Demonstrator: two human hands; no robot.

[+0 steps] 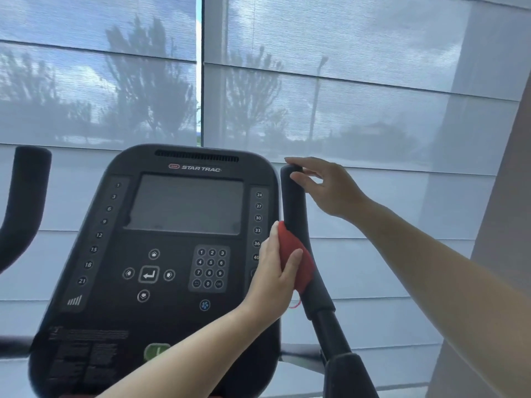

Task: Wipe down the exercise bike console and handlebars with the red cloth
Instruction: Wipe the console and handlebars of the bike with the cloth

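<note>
Left hand: the left hand (275, 271) is curled round the bunched red cloth (304, 271), thumb up along its edge, pressing it to the inner side of the right handlebar (296, 202).
Right hand: the right hand (333, 188) is up at the tip of that same bar, fingertips over the cap and thumb on the side, in a light steadying pinch.
Cloth: here it sits mid-grip, just beside the console (161, 254), with a loose thread dangling below.
Handling: looks soft, light and floppy, so it likely needs the palm behind it, wrapped round the bar rather than dabbed.
Grip surface: dark and foam-like, probably grabby, so firm slow strokes suit it.
Left to do: the left handlebar (26, 196) stands well apart on the far side. I can't tell whether it or the console has been wiped.
</note>
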